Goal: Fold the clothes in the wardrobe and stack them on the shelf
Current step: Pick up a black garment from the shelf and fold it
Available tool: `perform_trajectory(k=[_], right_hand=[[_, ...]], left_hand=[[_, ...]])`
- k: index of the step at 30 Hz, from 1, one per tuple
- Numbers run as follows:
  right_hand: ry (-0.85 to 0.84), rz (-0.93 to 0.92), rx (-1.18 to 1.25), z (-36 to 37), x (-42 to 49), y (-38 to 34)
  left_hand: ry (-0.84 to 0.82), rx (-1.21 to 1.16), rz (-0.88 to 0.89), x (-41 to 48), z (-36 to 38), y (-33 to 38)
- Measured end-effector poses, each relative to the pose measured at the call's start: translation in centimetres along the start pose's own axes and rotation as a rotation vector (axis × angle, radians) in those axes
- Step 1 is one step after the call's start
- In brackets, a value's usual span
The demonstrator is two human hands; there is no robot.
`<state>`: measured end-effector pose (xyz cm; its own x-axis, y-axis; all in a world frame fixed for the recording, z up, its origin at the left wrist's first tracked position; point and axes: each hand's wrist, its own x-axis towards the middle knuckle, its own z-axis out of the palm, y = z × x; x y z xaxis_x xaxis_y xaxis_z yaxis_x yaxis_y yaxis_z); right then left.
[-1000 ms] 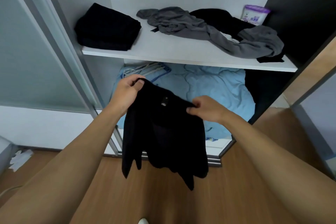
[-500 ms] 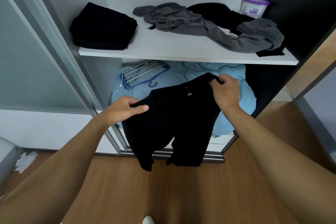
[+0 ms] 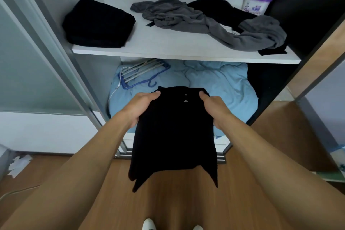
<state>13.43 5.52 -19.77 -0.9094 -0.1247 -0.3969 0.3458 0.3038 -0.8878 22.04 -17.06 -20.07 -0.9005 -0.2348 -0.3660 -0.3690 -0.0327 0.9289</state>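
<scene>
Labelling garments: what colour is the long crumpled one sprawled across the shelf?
The crumpled garment is plain dark grey; the head view shows it best.

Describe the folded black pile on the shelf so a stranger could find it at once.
Find the white wardrobe shelf above the blue bedding. At its left end sits the folded black pile. It alone is squared and neat: the grey garment to its right lies crumpled, and the black garment held lower down hangs loose.

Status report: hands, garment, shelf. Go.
Grip good: left hand and right hand hold black fabric garment at its top edge. It hangs free below the white shelf. Crumpled grey clothes sprawl over shelf's right half; folded black stack at left.
</scene>
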Motion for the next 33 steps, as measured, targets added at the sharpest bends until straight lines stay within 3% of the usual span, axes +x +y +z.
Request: perform_trajectory(k=[9,19,27,33], right_hand=[[-0.16,-0.032,0.048,2.1,-3.6,-1.5],[-0.304,-0.096,0.0,2.1,-4.7,-2.2],[-0.019,-0.391,-0.236,1.8,-4.3,-2.4],[-0.075,-0.574,-0.38,0.7,-3.9,-2.2]], left_hand=[[0.024,0.151,0.273,-0.6,4.4,0.3],[-0.027,0.338,0.34,-1.6,4.9,0.6],[-0.197,0.482,0.403,-1.3,5.2,0.5],[-0.158,0.597,0.467,-0.9,5.0,1.1]])
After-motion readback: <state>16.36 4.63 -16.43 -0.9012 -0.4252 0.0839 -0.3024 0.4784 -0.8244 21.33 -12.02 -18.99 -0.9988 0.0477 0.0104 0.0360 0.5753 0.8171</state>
